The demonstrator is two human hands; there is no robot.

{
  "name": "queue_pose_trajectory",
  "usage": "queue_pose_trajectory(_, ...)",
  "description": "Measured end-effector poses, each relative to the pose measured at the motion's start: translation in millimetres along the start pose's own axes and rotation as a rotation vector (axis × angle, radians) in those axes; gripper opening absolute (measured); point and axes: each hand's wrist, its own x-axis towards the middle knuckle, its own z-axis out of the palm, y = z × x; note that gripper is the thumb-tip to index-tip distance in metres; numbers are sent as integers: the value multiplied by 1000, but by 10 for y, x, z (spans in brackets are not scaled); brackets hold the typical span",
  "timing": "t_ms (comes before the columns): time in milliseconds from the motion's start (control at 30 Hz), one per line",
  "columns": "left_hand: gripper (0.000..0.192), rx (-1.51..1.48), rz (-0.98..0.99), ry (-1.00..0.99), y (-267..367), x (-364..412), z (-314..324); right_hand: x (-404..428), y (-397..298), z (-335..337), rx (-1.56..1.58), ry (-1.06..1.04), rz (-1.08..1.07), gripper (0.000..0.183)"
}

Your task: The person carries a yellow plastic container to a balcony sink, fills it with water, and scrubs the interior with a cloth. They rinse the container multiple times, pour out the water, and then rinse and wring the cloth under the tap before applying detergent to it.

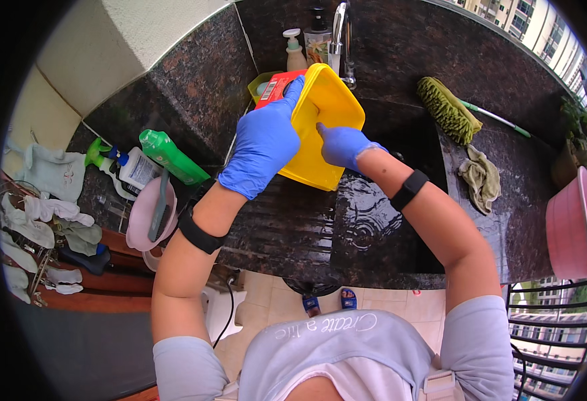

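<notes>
A yellow plastic tub [326, 103] is tilted on its side over the dark stone sink, its opening towards the right. My left hand [268, 135], in a blue rubber glove, grips its left wall, with a finger along the red label [279, 85] on the outside. My right hand [344, 145], gloved the same way, reaches into the opening. Its index finger points at the inner wall; the other fingers are curled and partly hidden, so I cannot tell whether they hold anything. Behind the tub, water runs from the chrome faucet [340, 30].
Rippling water [366, 215] lies in the sink basin. A green bottle [173, 156], spray bottle [104, 163] and pink dipper [140, 220] with a brush stand left. To the right are a green chenille duster [446, 108], a rag [480, 179] and a pink basin [571, 230].
</notes>
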Motion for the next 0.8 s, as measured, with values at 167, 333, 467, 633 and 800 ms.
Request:
queue_pose_trajectory(167, 72, -54, 31, -27, 103, -78, 48, 563, 26, 298, 75, 237, 179, 47)
queue_pose_trajectory(333, 73, -95, 40, -21, 93, -97, 97, 652, 82, 332, 105, 357, 230, 44)
queue_pose_trajectory(467, 72, -101, 32, -31, 13, -90, 104, 598, 29, 270, 58, 262, 206, 41)
queue_pose_trajectory(633, 71, -112, 42, -22, 27, -5, 149, 614, 54, 312, -182, 70, 155, 36)
queue_pose_trajectory(800, 71, -99, 28, -65, -5, -17, 120, 630, 129, 321, -295, 79, 144, 31)
